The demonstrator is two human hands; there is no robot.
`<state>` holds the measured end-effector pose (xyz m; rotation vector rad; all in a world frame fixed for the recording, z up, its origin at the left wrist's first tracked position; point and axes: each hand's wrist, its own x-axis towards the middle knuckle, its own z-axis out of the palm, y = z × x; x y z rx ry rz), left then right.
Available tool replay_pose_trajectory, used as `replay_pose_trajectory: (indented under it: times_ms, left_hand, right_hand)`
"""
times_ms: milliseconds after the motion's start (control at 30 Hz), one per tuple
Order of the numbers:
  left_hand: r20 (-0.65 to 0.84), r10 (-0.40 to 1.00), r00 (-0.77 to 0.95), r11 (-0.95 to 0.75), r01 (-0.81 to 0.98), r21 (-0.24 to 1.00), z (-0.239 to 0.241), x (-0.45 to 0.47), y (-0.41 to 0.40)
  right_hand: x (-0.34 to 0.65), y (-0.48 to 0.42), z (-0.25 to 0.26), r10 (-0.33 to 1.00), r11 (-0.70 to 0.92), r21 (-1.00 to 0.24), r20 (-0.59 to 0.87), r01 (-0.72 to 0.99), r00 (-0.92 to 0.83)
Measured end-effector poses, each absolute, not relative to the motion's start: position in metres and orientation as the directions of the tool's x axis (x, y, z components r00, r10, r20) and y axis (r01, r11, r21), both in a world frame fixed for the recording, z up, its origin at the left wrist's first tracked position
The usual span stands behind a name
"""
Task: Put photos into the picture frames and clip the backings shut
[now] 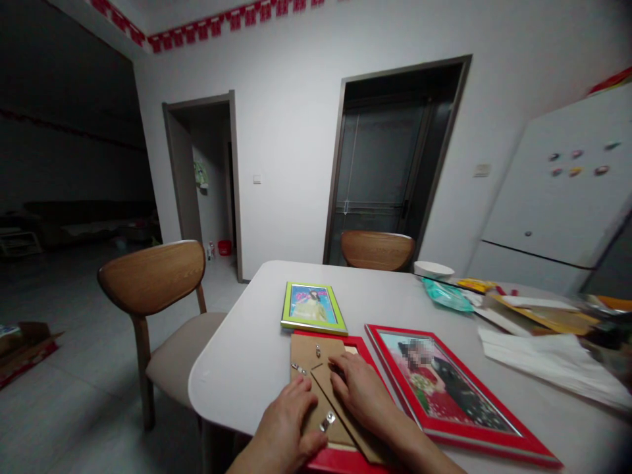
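Note:
A brown backing board [320,395] with metal clips and a long stand leg lies face down over a red picture frame [365,349] on the table. My left hand [291,421] grips the board's left side, thumb near the lower metal clip [326,421]. Across the board's right part, my right hand [360,388] has its curled fingers pressed on it near the leg's upper end. A second red picture frame [444,385], holding a photo, lies face up to the right. Just beyond the board is a small green picture frame [316,309] with a photo. The fingers' undersides are hidden.
A wooden chair [153,280] stands left of the white table [237,342], another wooden chair [378,250] behind it. At the right lie a white bowl [433,269], a teal packet [447,295], white paper [548,359] and brown cardboard [543,315].

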<state>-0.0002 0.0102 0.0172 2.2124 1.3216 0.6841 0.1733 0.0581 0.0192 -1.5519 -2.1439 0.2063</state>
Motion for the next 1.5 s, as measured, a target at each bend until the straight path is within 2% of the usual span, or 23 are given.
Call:
replay_pose_trajectory:
  times_ms: [267, 533, 800, 1067, 1500]
  left_hand:
    - [0.257, 0.879, 0.402, -0.464, 0.594, 0.657, 0.014, 0.001, 0.01]
    - [0.3, 0.877, 0.376, -0.471, 0.545, 0.693, 0.017, 0.002, 0.01]
    - [0.254, 0.909, 0.329, -0.405, 0.566, 0.718, 0.005, -0.001, 0.011]
    - [0.235, 0.914, 0.331, -0.394, 0.591, 0.703, 0.01, -0.001, 0.01]
    - [0.218, 0.914, 0.342, -0.393, 0.613, 0.686, 0.011, 0.0, 0.011]
  right_hand:
    - [0.143, 0.066, 0.026, 0.879, 0.464, -0.358, 0.298, 0.81, -0.372]
    - [0.118, 0.084, 0.02, 0.913, 0.372, -0.363, 0.308, 0.854, -0.266]
    - [0.145, 0.098, 0.014, 0.924, 0.32, -0.366, 0.324, 0.874, -0.202]
    - [0.154, 0.1, 0.013, 0.928, 0.328, -0.35, 0.296, 0.877, -0.228]
    - [0.146, 0.085, 0.024, 0.9, 0.431, -0.479, 0.289, 0.765, -0.326]
